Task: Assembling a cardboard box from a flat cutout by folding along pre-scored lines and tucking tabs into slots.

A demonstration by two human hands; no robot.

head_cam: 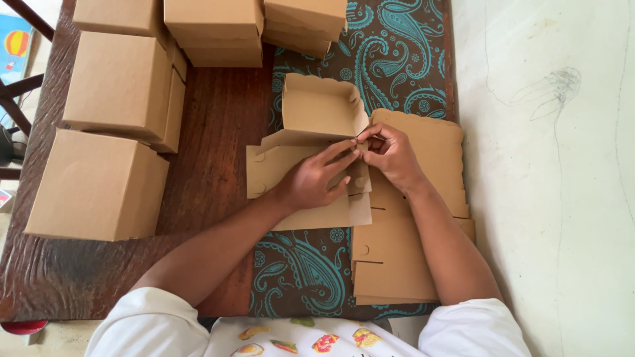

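A partly folded brown cardboard box blank (317, 119) lies on a brown and teal paisley cloth (390, 53), with one scalloped wall standing up. My left hand (317, 178) rests on the blank's flat panels, fingers pinching a flap at its right corner. Fingertip to fingertip with it, my right hand (390, 155) grips the same flap. A stack of flat cardboard blanks (403, 258) lies under and beside my right forearm.
Several finished brown cardboard boxes (99, 185) stand at the left and back of the dark wooden table (218, 132). A pale floor (555, 165) runs along the right. A chair leg shows at far left.
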